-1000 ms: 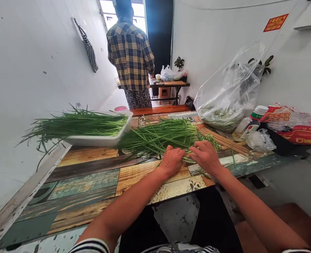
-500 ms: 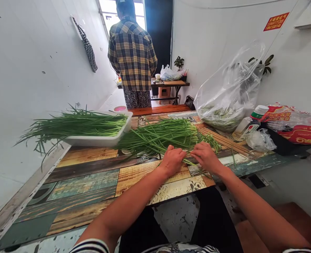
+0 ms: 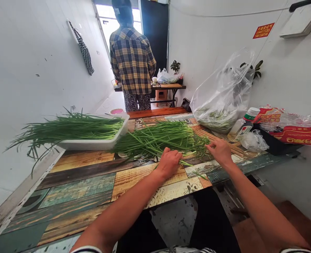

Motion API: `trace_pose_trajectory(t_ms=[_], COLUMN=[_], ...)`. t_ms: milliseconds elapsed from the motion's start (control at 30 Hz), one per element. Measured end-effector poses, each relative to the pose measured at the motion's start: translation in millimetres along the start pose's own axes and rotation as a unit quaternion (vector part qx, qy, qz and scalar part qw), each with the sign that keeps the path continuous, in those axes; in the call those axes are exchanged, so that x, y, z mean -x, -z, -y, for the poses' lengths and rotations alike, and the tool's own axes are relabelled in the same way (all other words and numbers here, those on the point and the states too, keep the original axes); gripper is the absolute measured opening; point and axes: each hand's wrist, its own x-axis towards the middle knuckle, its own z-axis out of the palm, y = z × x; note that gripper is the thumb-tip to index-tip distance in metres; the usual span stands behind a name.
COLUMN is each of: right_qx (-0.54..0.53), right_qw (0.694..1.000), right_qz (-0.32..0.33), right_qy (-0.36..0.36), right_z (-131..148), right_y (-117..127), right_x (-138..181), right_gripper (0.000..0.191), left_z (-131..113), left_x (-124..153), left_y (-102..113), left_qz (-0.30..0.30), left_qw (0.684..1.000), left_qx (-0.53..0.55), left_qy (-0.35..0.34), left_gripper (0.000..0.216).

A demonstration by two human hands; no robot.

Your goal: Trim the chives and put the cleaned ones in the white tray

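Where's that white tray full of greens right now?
In the head view, the white tray sits on the left part of the table, by the wall, right beside the loose green stalks under the left hand.

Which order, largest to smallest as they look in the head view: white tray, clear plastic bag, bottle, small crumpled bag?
1. clear plastic bag
2. white tray, similar in width but much lower
3. bottle and small crumpled bag: they look about alike, so no ranking between them.
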Motion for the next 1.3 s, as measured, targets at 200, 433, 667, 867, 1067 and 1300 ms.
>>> trace_pose_trajectory(t_ms=[200, 433, 667, 867, 1067, 1300], right_qx=[-0.018, -0.09, -0.226, -0.292, -0.25, -0.118], right_qw=[0.999, 0.991, 0.922, 0.893, 0.952, 0.982], right_qz=[0.051, 0.089, 0.288, 0.334, 0.169, 0.094], right_qy=[-0.001, 0.048, 0.127, 0.078, -0.053, 0.111], right_z=[7.2, 55.9, 92.2, 51.6, 15.2, 47.1], right_y=[10.1, 25.2, 22.4, 6.4, 13.8, -16.6], right_x=[5.3, 1.2, 3.7, 15.3, 15.4, 4.8], right_gripper=[0.039, 0.046, 0.038, 0.044, 0.039, 0.012], left_z=[0.7, -5.3, -11.5, 0.1, 11.3, 8.6], left_x=[1.4, 1.4, 4.3, 5.4, 2.2, 3.2], left_y=[-4.6, 9.0, 29.1, 12.4, 0.2, 5.4], left_qz=[-0.02, -0.002, -0.007, -0.031, -0.056, -0.094], left_qw=[1.0, 0.999, 0.996, 0.994, 0.998, 0.994], left_qx=[-0.01, -0.025, -0.011, -0.012, -0.002, 0.031], left_qy=[-0.012, -0.028, -0.085, -0.105, 0.0, 0.056], left_gripper=[0.019, 0.015, 0.013, 0.021, 0.021, 0.033])
